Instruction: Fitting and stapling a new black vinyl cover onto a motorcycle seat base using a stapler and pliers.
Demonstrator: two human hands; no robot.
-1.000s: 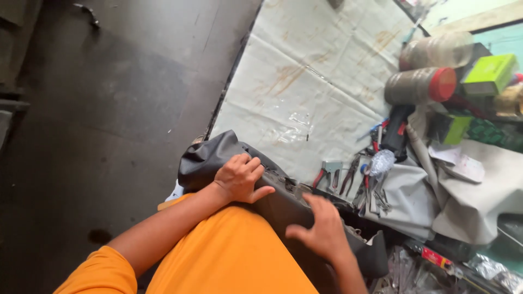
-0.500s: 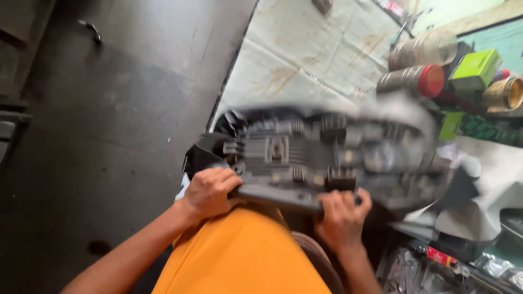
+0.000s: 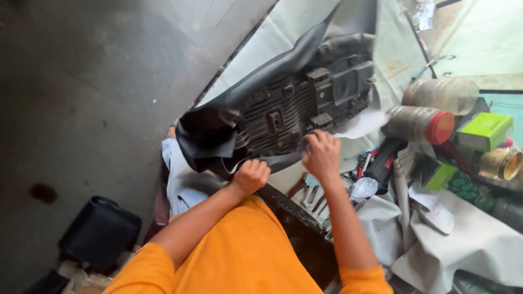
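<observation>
- Seat base, the black ribbed plastic underside of what looks like a motorbike seat, is what we've got flipped bottom-up here, propped at a slant over the pale sheet spread on the floor, near end down by our lap.
- Black cover is wrapped round the near end and runs up along the left edge of the base, a loose flap hanging under it.
- Left hand is clenched on that flap right at the lower edge, fingers curled tight around the material.
- Right hand is just beside it, fingers pinched down on the cover's edge against the rim of the base.
- Off to our right it's the usual mess: two dusty plastic bottles, one with a red cap, a green box, some hand tools poking out by our right forearm, and crumpled grey cloth.
- Dark bag sits on the concrete floor to our left.
</observation>
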